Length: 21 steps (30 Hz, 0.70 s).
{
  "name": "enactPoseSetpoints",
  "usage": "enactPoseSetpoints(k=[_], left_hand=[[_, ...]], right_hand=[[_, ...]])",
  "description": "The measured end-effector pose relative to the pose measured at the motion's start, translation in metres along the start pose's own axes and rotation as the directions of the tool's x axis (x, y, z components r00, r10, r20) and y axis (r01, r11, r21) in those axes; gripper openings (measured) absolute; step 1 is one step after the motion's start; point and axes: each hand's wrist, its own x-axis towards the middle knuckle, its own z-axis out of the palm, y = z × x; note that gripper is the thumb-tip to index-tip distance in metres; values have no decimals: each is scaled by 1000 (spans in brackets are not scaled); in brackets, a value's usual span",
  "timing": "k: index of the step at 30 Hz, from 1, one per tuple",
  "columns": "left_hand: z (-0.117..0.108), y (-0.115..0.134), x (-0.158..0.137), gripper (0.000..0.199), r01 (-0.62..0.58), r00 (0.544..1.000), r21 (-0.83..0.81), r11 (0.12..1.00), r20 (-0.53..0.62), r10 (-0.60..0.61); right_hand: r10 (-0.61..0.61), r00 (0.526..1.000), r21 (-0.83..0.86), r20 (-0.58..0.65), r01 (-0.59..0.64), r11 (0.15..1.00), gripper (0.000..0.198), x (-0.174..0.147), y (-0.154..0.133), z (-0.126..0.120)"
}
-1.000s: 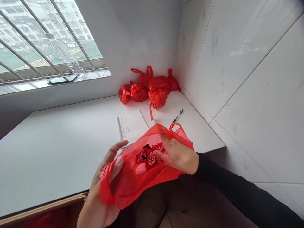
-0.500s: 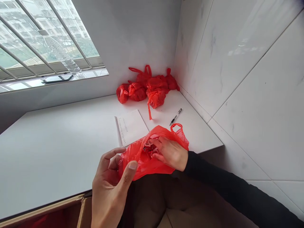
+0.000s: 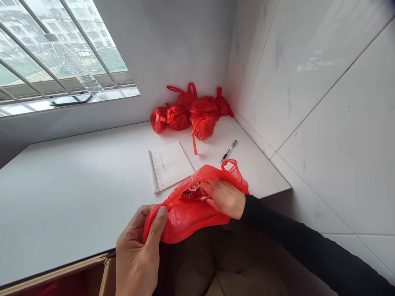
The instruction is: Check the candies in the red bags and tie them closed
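A thin red plastic bag [image 3: 191, 220] is spread open at the near edge of the table. My left hand [image 3: 138, 242] pinches its left rim between thumb and fingers. My right hand [image 3: 225, 199] reaches into the bag's mouth from the right, fingers bent around a small red packet [image 3: 205, 198] with a pale edge; most of that packet is hidden by the fingers. Beside the fingertips, inside the bag, lies another red packet [image 3: 191, 190] with dark and white print. One loop handle [image 3: 230, 163] of the bag stands up behind my right hand.
Several knotted red bags [image 3: 203, 109] sit in the table's far corner. A printed paper pad [image 3: 173, 164] and a black pen [image 3: 228, 151] lie behind the bag. An open cardboard box [image 3: 61, 273] is at the lower left. A clear bottle [image 3: 89, 82] stands on the windowsill.
My left hand has closed its thumb onto the bag's rim and drawn it down and left. My right fingers have bent in around a packet in the bag.
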Motion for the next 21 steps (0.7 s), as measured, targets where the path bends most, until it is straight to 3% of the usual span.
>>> enactPoseSetpoints(k=[3,5,10,14,17,21], left_hand=[[3,3,2,33,85,996,-136,987,4,-85],[4,4,3,33,116,992,-213,970,-17,-123],[6,2,3,31,181,980,-298,937,-27,-197],[9,1,3,35,206,977,-310,928,19,-211],[8,1,4,34,206,977,-316,926,5,-215],[6,3,7,38,191,978,-320,928,-18,-208]], right_hand=[[-64,995,232,79,44,972,13,5,-3,0],[-80,990,298,115,43,953,7,7,-7,0],[32,993,70,117,-40,997,25,15,-17,6],[166,980,-84,110,-158,984,47,27,-21,16],[191,976,-79,107,-183,980,40,33,-21,20],[129,990,17,55,-130,991,33,29,-16,18]])
